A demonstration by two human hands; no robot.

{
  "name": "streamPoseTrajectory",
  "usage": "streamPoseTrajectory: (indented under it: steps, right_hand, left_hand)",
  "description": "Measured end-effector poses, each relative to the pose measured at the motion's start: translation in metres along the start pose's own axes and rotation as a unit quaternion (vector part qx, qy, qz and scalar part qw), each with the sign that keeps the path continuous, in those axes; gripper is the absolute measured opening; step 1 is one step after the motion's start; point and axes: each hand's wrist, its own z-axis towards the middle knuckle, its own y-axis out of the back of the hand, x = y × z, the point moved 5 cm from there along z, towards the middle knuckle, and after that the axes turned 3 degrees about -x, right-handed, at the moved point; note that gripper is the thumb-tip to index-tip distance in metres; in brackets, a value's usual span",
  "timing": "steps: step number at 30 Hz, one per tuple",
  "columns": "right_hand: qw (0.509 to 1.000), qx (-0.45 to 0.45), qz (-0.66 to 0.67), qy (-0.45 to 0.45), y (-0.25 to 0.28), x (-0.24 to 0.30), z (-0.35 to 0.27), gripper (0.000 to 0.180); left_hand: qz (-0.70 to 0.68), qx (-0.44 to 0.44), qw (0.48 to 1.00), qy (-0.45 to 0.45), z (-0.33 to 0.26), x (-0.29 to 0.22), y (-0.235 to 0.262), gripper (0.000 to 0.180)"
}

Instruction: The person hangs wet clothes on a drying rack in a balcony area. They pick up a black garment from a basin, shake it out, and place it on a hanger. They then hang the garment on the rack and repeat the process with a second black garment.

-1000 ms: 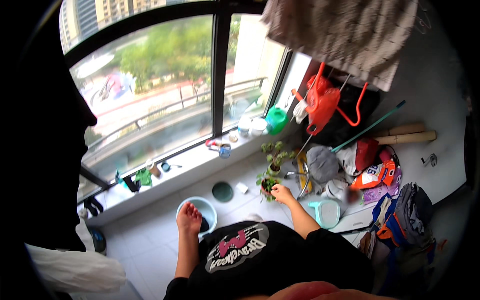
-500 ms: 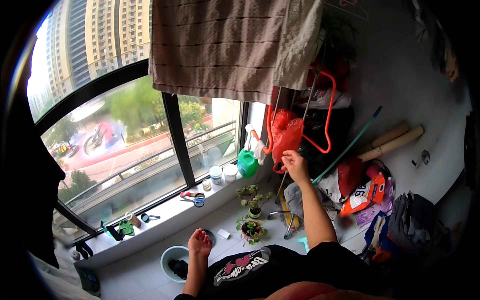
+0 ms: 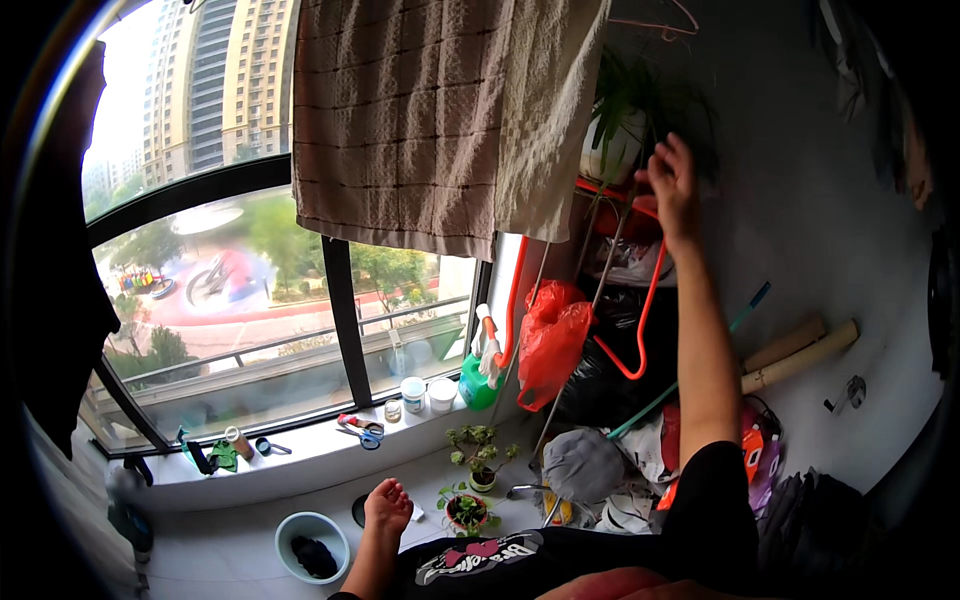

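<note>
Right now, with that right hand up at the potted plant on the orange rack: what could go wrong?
1. The right hand reaches high toward the white pot with the green plant on the orange tube rack; a nudge could tip it onto the clutter below.
2. The left hand hangs close to the small potted seedling on the floor, which could get knocked.

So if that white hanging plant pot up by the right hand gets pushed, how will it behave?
The white pot looks hung or perched high, so a push would likely swing or tip it. It seems rigid, possibly ceramic or plastic, so a fall could crack it. Its long leaves near the right hand are floppy and give no firm grip.
</note>
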Motion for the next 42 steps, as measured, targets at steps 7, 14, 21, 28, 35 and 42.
streamPoseTrajectory:
  steps: [7,14,21,28,35,42]
  right_hand:
    - [0.997,-0.072,0.028,-0.025,0.033,0.079,0.126,0.092]
    - [0.975,-0.11,0.182,-0.069,0.011,0.099,0.181,0.1]
    - [0.973,-0.126,0.086,-0.176,-0.006,0.061,0.203,0.015]
    - [0.973,0.0,0.116,-0.202,-0.052,0.004,0.233,0.032]
    - [0.974,-0.155,0.16,-0.045,-0.044,-0.022,0.33,0.032]
    - [0.983,-0.106,0.146,-0.021,-0.045,-0.088,0.223,0.034]
  left_hand:
    - [-0.018,0.028,0.999,0.007,0.0,0.011,-0.016,0.009]
    - [-0.048,0.038,0.998,-0.008,-0.001,0.004,-0.016,0.01]
    - [-0.105,0.003,0.993,-0.051,-0.007,-0.015,0.011,0.011]
    - [-0.113,-0.027,0.99,-0.079,-0.021,-0.025,0.019,0.011]
    - [-0.14,-0.028,0.987,-0.071,-0.01,-0.014,0.039,0.013]
    - [-0.162,-0.009,0.984,-0.076,-0.032,0.002,0.051,0.013]
